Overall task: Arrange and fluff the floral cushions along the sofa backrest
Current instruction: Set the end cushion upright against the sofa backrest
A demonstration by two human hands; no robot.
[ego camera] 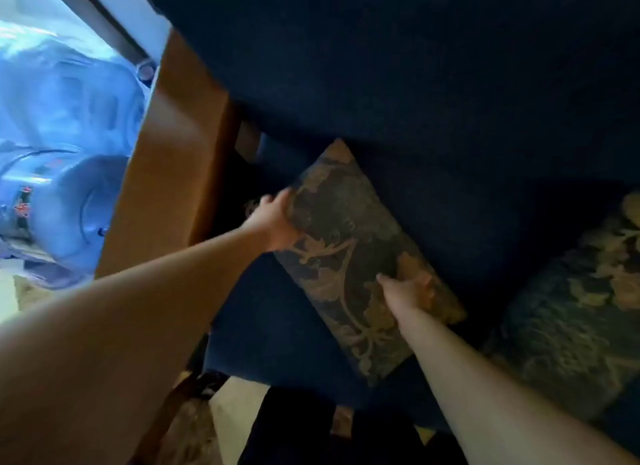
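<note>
A dark blue sofa (433,84) fills most of the view, its backrest taking up the upper part of the picture and its seat running below. At the sofa's left end stands a wooden armrest (166,174), brown and smooth, and beyond it a bright window area washed out in blue light.

A floral cushion (349,250), dark with tan leaf and scroll patterns, stands on the seat leaning back against the backrest, near the armrest end. It sits tilted in the picture, one corner up toward the backrest and the opposite corner down toward the front edge of the seat. A second floral cushion (575,312) of the same cloth lies on the seat to the right, apart from the first, partly cut off by the picture edge.

Both bare arms reach in from the bottom. The left hand (273,222) grips the first cushion's left edge, fingers curled over it and the thumb on the front face, closed on the cloth. The right hand (405,288) holds the cushion's right side, thumb spread on the front face and the fingers wrapped around the edge, partly hidden behind it.

The picture is somewhat blurred, so finer finger detail cannot be told.
</note>
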